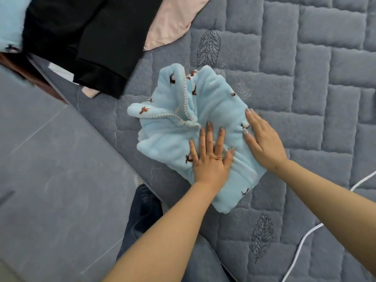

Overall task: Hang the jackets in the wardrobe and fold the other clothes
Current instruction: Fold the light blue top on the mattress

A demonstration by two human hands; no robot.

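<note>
A light blue fleece garment (215, 98) with small red motifs and a white pom-pom trim lies folded into a compact bundle on the grey quilted bed (305, 78). My left hand (211, 157) presses flat on its near half, fingers spread and straight. To its right, my right hand (262, 141) rests flat on the garment's right edge, fingers straight. A black garment (81, 41) lies at the bed's far left corner, with a pale pink garment (171, 23) beside and partly under it.
The bed's edge runs diagonally from upper left to lower middle, with grey floor tiles (50, 180) beyond it. A white cable (305, 239) lies on the bed at the lower right. Another light blue fabric (10, 19) shows at the top left corner.
</note>
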